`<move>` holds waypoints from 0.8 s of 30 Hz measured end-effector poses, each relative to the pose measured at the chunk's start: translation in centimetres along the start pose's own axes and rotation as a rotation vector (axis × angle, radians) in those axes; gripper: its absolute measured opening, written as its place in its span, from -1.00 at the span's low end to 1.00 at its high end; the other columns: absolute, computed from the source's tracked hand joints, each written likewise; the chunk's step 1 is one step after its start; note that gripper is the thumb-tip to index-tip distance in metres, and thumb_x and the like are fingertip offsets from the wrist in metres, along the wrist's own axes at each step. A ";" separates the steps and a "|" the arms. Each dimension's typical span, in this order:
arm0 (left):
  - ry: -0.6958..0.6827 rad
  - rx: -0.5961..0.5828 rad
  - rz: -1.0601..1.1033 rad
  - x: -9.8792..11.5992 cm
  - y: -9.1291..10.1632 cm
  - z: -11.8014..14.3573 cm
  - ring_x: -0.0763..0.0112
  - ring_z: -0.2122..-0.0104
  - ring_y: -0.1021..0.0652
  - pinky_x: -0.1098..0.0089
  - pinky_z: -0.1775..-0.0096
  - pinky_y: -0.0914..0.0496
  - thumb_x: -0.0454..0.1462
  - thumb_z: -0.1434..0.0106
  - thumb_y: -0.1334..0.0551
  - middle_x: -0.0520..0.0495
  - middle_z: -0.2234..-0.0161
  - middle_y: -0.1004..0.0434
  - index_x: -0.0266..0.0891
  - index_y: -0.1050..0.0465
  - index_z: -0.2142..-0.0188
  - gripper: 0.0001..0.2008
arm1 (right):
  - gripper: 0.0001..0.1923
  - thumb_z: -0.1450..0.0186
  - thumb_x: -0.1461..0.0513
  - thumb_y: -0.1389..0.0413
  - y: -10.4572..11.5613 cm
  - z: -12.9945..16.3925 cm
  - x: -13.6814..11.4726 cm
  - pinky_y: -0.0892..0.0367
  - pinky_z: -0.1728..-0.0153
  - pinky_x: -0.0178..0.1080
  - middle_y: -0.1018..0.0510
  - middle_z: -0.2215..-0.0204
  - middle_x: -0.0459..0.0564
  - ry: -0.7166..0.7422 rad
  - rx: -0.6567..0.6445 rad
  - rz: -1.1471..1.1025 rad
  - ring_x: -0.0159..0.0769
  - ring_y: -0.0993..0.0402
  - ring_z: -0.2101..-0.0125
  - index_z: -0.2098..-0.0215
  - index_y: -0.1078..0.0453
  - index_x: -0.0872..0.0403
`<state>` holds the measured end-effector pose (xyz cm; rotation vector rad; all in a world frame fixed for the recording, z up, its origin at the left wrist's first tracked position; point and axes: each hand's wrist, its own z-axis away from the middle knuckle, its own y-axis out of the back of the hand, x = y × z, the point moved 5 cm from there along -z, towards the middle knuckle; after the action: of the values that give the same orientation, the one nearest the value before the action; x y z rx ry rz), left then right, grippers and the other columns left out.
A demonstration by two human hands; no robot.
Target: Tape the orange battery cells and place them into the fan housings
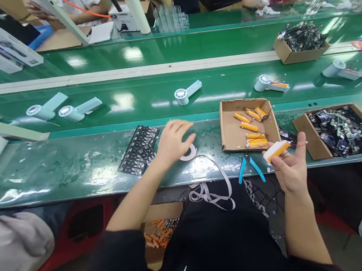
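My right hand (pixel 292 170) grips an orange battery cell (pixel 278 151) with a white strip along one side, held in front of a shallow cardboard box. Inside that box (pixel 227 126) lie several more orange cells with thin wires. My left hand (pixel 175 142) is raised over the bench with its fingers apart, holding nothing. Close beneath its fingertips sits a roll of white tape (pixel 190 153), and a loose strip trails from there over the bench edge. Beside the left wrist lie black circuit board panels (pixel 138 149). Blue-handled pliers (pixel 249 166) rest between the hands, at the front edge.
Several light-blue handheld fan bodies (pixel 181 96) lie along the green conveyor. A box of circuit boards (pixel 307 133) stands at right, a box of black wired parts (pixel 286 52) behind it. Below the bench is a carton of orange cells (pixel 163 211). Other people sit opposite and alongside.
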<state>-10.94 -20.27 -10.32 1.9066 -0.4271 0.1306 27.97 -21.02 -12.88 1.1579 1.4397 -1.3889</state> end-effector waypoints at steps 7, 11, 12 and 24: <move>0.259 -0.256 -0.324 -4.8 -3.1 -16.2 -0.03 -0.27 -0.40 -0.10 -0.20 -0.46 -0.11 -0.57 -0.22 -0.31 -0.26 -0.50 -0.26 -0.49 -0.25 -0.61 | -0.25 -0.20 0.20 -0.57 0.1 -1.4 -3.1 -0.70 0.04 -0.10 -0.76 0.01 0.11 0.137 0.023 0.115 0.00 -0.73 -0.05 -0.29 -0.46 -0.09; 0.040 -0.441 -0.342 -4.7 -4.6 -19.1 0.13 -0.16 -0.52 0.06 -0.15 -0.50 -0.24 -0.50 -0.31 -0.20 -0.21 -0.53 -0.24 -0.58 -0.09 -0.77 | -0.30 -0.18 0.20 -0.57 0.7 -3.5 -6.5 -0.75 0.09 0.05 -0.77 0.07 -0.01 0.258 0.032 0.257 0.06 -0.76 0.04 -0.23 -0.48 -0.19; -0.014 -0.469 -0.343 -4.4 -5.0 -19.6 0.12 -0.20 -0.49 0.10 -0.15 -0.50 -0.28 -0.49 -0.30 -0.20 -0.25 -0.50 -0.22 -0.60 -0.09 -0.77 | -0.33 -0.19 0.19 -0.57 0.2 -4.5 -7.6 -0.76 0.07 0.08 -0.76 0.07 -0.05 0.301 0.019 0.300 0.06 -0.76 0.03 -0.20 -0.51 -0.23; -0.219 -0.507 -0.375 -2.1 -8.8 -22.5 -0.09 -0.23 -0.46 -0.11 -0.25 -0.37 -0.44 -0.38 -0.18 -0.35 -0.07 -0.65 -0.24 -0.69 -0.01 -0.65 | -0.34 -0.28 0.11 -0.42 -17.0 -22.6 -5.1 -0.66 -0.05 0.02 -0.73 0.09 -0.12 0.320 -0.571 0.519 -0.13 -0.72 0.15 -0.31 -0.41 -0.10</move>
<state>-7.26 3.74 -10.31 1.4680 -0.2127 -0.4030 13.86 1.51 -2.00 1.2719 1.4712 -0.4070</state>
